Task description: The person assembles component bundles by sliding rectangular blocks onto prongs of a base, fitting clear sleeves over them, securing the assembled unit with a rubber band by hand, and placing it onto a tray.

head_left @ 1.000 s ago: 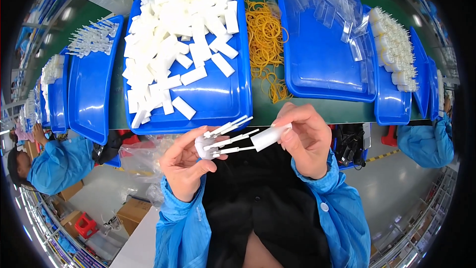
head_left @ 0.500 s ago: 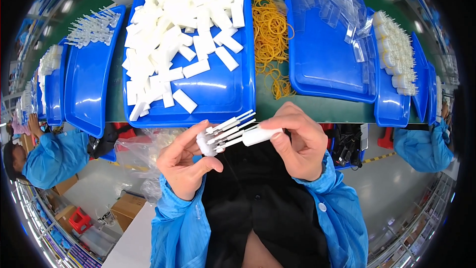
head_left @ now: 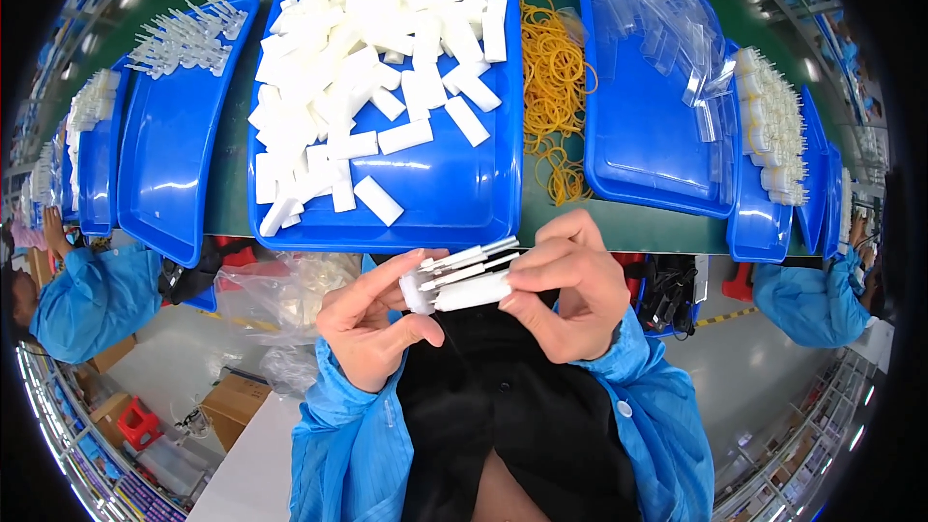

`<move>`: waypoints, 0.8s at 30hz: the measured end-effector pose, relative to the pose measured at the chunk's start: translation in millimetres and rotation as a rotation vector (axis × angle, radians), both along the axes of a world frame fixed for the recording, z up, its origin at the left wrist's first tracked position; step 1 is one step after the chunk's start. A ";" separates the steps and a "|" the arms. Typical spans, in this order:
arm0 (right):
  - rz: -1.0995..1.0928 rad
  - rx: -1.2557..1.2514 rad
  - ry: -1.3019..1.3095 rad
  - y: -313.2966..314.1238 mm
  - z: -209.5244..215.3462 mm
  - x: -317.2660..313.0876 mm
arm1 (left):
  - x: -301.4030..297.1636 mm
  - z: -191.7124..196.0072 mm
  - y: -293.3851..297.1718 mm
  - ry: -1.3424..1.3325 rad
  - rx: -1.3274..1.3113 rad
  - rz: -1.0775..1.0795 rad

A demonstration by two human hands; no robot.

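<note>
Between thumb and fingers my left hand (head_left: 370, 326) grips a white plastic part with several thin prongs (head_left: 417, 294), its prongs pointing right. My right hand (head_left: 574, 292) pinches the right end of a white foam-like block (head_left: 474, 292). That block lies along the lowest prong and reaches close to the part's base; other prongs stick out bare above it. Beyond my hands, a blue tray (head_left: 435, 217) holds a heap of similar white blocks (head_left: 377, 53).
Yellow rubber bands (head_left: 556, 77) lie right of the heap. A blue tray (head_left: 648, 164) has clear plastic pieces (head_left: 667, 19); bundled white parts (head_left: 771, 126) stand farther right. At left, another blue tray (head_left: 164, 164) holds pronged parts (head_left: 188, 39). Co-workers in blue sleeves (head_left: 97, 300) sit at both sides.
The white block has moved left over a prong, close to the base of the pronged part. My right hand has moved slightly left with it. The trays appear shifted as the view moved.
</note>
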State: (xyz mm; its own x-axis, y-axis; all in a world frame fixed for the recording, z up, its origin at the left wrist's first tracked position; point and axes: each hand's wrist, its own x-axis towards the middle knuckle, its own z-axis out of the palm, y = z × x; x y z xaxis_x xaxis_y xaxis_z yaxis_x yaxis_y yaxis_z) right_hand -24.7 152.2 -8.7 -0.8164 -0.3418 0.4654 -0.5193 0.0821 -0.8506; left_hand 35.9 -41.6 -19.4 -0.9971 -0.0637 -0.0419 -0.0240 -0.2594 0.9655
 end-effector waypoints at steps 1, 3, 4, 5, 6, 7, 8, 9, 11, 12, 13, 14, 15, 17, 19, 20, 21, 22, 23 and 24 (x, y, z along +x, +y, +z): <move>0.003 0.025 -0.019 -3.8 2.9 -0.7 | -0.5 -0.7 -1.5 0.000 0.005 0.001; 0.028 0.091 0.018 -7.6 6.1 -3.5 | -1.6 -2.4 -5.2 0.018 0.020 -0.029; 0.053 0.152 0.056 -9.7 8.0 -5.3 | -2.1 -4.5 -8.1 0.017 0.025 -0.025; 0.055 0.243 0.115 -9.8 11.6 -8.3 | -2.6 -7.8 -11.5 0.049 0.033 -0.041; 0.060 0.246 0.115 -10.9 15.4 -12.0 | -3.0 -10.6 -14.4 0.080 0.040 -0.056; 0.057 0.234 0.129 -12.1 19.0 -16.0 | -2.3 -12.0 -15.5 0.079 0.042 -0.051; 0.053 0.221 0.143 -12.4 20.2 -20.4 | -0.4 -12.8 -15.9 0.026 0.185 -0.026; -0.010 0.169 0.152 -8.9 16.2 -26.7 | 0.0 -14.0 -16.5 -0.024 0.330 -0.008; -0.298 0.375 0.253 -12.3 1.9 -46.3 | -1.2 -18.0 -21.4 -0.008 0.361 -0.006; -0.395 0.548 0.295 -20.1 0.0 -56.9 | -0.5 -20.0 -24.9 0.004 0.392 0.000; -0.393 0.551 0.295 -26.4 -1.5 -62.6 | -0.9 -20.9 -26.6 0.004 0.400 0.011; -0.435 0.673 0.311 -32.9 -3.5 -66.8 | -1.4 -20.7 -26.8 0.003 0.402 0.013; -0.478 0.794 0.328 -37.7 -5.6 -70.3 | -2.6 -20.6 -26.8 0.013 0.446 0.002; -0.441 0.839 0.322 -42.6 -13.0 -75.3 | -4.7 -20.4 -27.0 0.023 0.489 -0.006; -0.399 0.913 0.350 -44.9 -15.4 -76.4 | -6.7 -22.1 -26.9 0.045 0.448 -0.017; -0.399 0.913 0.349 -44.5 -18.1 -77.0 | -7.5 -23.0 -26.5 0.044 0.448 -0.017; -0.348 0.860 0.368 -43.7 -21.9 -77.7 | -7.8 -22.9 -25.9 0.049 0.468 -0.009; -0.299 0.808 0.386 -42.5 -23.9 -78.1 | -8.1 -22.7 -25.4 0.054 0.489 -0.002; -0.299 0.806 0.385 -39.8 -23.4 -76.3 | -8.5 -21.7 -25.6 0.053 0.487 -0.002; -0.247 0.759 0.333 -35.6 -23.1 -72.5 | -8.5 -20.8 -25.9 0.025 0.443 0.020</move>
